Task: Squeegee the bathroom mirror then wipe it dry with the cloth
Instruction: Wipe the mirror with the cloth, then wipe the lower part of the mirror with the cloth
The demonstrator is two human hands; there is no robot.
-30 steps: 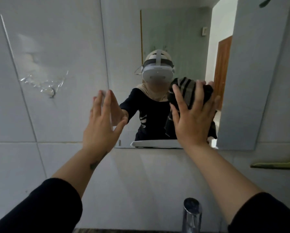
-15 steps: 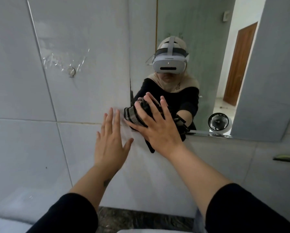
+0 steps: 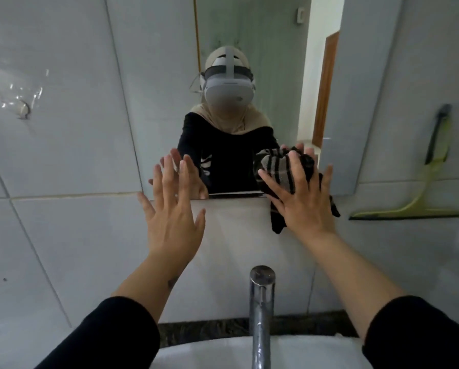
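Pressing a bunched beige, black-striped cloth (image 3: 276,169) onto the lower right corner of the frameless wall mirror (image 3: 156,75), the right hand (image 3: 300,201) spreads straight fingers; the left hand (image 3: 172,217), splayed and empty, is raised at its lower edge.

Low on the mirror (image 3: 156,75), the cloth (image 3: 279,169) — squeegee (image 3: 436,145) further right.

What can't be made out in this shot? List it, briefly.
Head view only:
- Mirror: top cut off by the frame edge; wet streaks, if any, too faint to tell.
- Cloth: largely covered by the right hand.
- Squeegee: right blade end lost in blur; what holds it up is unclear.
- Basin: cut off by the bottom edge and sleeves.
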